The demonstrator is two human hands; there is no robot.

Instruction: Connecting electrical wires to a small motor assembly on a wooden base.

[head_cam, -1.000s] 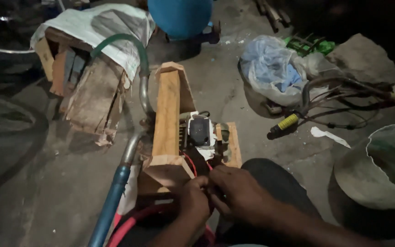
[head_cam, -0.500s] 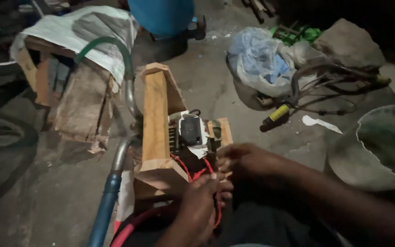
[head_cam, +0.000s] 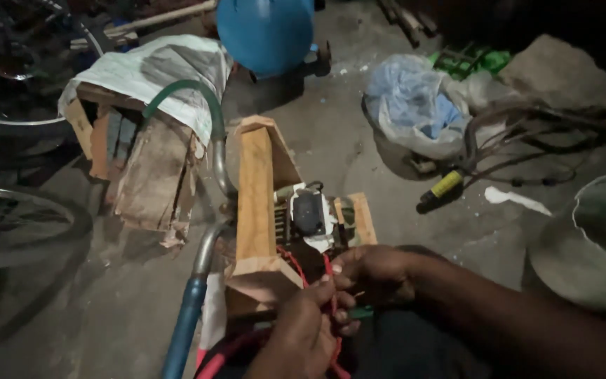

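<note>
**Both hands pinched on red wires at near end of wooden block**

Concrete floor (head_cam: 359, 154), dim, cluttered. Largest near the work: long wooden block (head_cam: 255, 189), long axis running away from the person toward the blue drum (head_cam: 266, 31) at the top. On its right side, touching it, a small engine-like unit (head_cam: 311, 216) with white housing and dark cap, on a flat board (head_cam: 360, 217). A metal tube (head_cam: 201, 256) with a blue lower section curves along the block's left side. Stack of wood scraps under white sheeting (head_cam: 145, 67) lies well apart, upper left; plastic bag (head_cam: 415, 105) and yellow-handled tool (head_cam: 447, 184) lie upper right, well apart.

Red wires (head_cam: 290, 258) run from the unit's near side down toward the person, roughly parallel to the block's axis, just beside its near end.

Left hand (head_cam: 303, 330) comes up from below, fingers closed narrow around the wires. Right hand (head_cam: 373, 274) comes in from the right, fingers curled tight onto the same bundle; a bit of green shows under it, can't tell what. The hands touch each other. Wires lie directly between the fingers; unit sits just beyond, up and slightly left of the right hand, which is nearer to it.
</note>
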